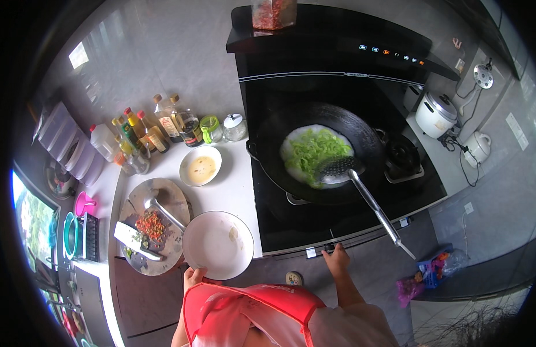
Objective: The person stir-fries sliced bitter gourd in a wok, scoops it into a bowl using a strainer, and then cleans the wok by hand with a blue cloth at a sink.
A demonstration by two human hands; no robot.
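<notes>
My left hand (194, 276) grips the near rim of a white bowl (217, 245). The bowl has a stain inside and is held at the counter's front edge. At the front of the gas stove (289, 230), the fingers of my right hand (337, 258) are on a black control knob (328, 247). A large black wok (367, 130) on the left burner holds sliced green vegetables (315, 147) in whitish liquid. A perforated metal skimmer (339, 168) rests in the wok, its long handle reaching past the stove's front edge.
Left of the stove, a round wooden chopping board (135, 195) carries a cleaver (135, 240), chopped red peppers (151, 226) and a metal ladle (151, 201). Behind it stand a shallow bowl (201, 166) with liquid residue and several sauce bottles (166, 121). A rice cooker (435, 117) stands at right.
</notes>
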